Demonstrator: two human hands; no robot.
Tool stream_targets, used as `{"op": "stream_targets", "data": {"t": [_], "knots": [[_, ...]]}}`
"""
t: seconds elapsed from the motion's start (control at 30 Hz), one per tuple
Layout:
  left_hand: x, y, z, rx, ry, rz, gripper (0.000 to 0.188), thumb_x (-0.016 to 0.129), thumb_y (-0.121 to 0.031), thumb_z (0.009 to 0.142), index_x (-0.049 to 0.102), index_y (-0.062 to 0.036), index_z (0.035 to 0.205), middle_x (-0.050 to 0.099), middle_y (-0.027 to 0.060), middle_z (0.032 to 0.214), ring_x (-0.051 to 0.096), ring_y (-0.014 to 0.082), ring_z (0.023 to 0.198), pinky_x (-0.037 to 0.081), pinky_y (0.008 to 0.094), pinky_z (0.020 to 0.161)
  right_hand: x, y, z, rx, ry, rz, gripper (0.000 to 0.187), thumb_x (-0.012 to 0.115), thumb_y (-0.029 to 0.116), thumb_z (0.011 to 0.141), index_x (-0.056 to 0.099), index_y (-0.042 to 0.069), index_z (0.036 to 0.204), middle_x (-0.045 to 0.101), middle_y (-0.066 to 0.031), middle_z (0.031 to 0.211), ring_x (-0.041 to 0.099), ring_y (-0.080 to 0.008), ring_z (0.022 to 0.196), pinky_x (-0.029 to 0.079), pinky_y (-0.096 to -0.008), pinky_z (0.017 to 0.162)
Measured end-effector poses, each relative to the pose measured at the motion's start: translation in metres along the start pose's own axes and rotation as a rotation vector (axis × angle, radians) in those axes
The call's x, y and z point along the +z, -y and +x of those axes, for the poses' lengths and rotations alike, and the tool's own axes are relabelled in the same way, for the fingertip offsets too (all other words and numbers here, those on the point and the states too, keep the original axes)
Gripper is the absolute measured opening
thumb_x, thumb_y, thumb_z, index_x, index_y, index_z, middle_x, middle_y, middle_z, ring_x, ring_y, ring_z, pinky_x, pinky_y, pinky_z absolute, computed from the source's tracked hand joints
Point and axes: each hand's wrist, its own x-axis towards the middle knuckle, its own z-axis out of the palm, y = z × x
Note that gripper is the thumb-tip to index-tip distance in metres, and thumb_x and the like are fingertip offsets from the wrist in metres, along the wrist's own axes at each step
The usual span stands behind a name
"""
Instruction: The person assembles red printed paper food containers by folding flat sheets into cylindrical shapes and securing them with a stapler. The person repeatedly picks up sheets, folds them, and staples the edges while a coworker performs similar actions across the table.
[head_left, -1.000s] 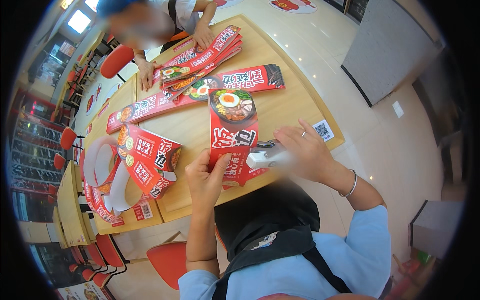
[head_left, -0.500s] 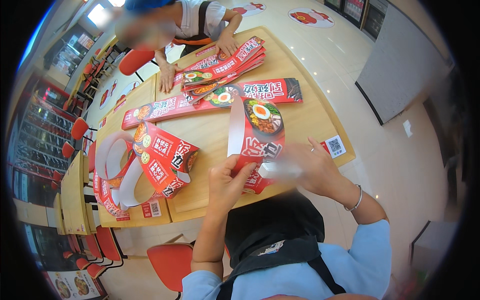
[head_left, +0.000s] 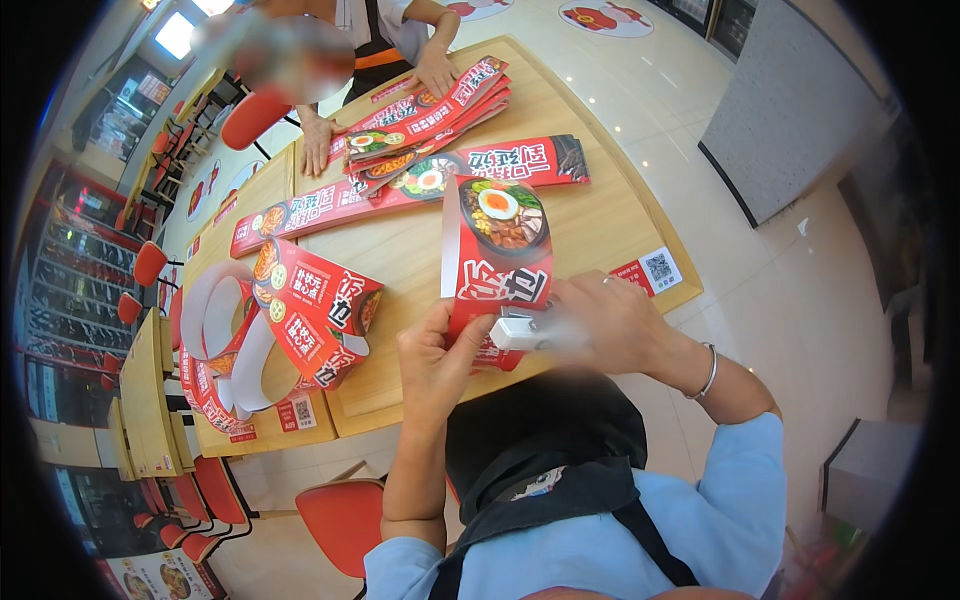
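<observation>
My left hand (head_left: 435,355) pinches a red printed paper sleeve (head_left: 503,228) between thumb and fingers at its lower end. The sleeve is bent into a loop, with a rice bowl and egg pictured on its outside and white paper inside. My right hand (head_left: 622,325) is closed on a white stapler (head_left: 515,333), partly blurred, whose end lies against the sleeve's lower edge beside my left thumb. Whether its jaws are around the paper, I cannot tell. Left of my hands stand several looped sleeves (head_left: 312,310), overlapping each other.
Flat red strips (head_left: 545,165) lie across the wooden table (head_left: 400,280), with a fanned stack (head_left: 430,120) on top. A co-worker's hands (head_left: 436,70) rest by that stack at the far side. Red chairs (head_left: 340,525) and a grey partition (head_left: 790,110) stand around the table.
The view has shifted slightly, moving the table and its contents a little up and left. My hands keep the same hold on the sleeve and stapler.
</observation>
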Motion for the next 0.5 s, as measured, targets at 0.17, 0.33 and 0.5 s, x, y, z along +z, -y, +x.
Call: {"op": "stream_targets", "data": {"t": [0.17,0.33,0.5], "knots": [[0.000,-0.001,-0.001,0.025,-0.005,-0.021,0.015,0.068,-0.001,0.086,0.065,0.0039,0.100,0.068,0.0031,0.088,0.060,0.0039,0.076,0.050,0.0207,0.066,-0.002,0.001,0.000,0.017,0.005,-0.004,0.065,0.072,0.047,0.073,0.053,-0.001,0.113,0.058,-0.0141,0.091,0.061,-0.0299,0.078,0.050,-0.0376,0.067],[0.002,-0.002,-0.002,0.013,-0.014,-0.057,0.016,0.068,-0.001,0.085,0.065,0.0039,0.101,0.068,0.0028,0.088,0.060,0.0041,0.076,0.049,0.0205,0.067,-0.002,0.000,0.002,0.010,-0.011,-0.002,0.058,0.072,0.047,0.074,0.055,0.001,0.105,0.057,-0.0123,0.084,0.060,-0.0282,0.073,0.050,-0.0358,0.062],[0.001,0.005,-0.002,-0.012,0.007,-0.016,0.019,0.068,-0.001,0.085,0.064,0.0043,0.102,0.068,0.0024,0.087,0.059,0.0045,0.076,0.049,0.0208,0.068,0.006,-0.012,0.000,0.000,-0.001,0.000,0.053,0.072,0.046,0.074,0.056,0.003,0.099,0.057,-0.0119,0.080,0.060,-0.0278,0.071,0.051,-0.0353,0.059]]}}
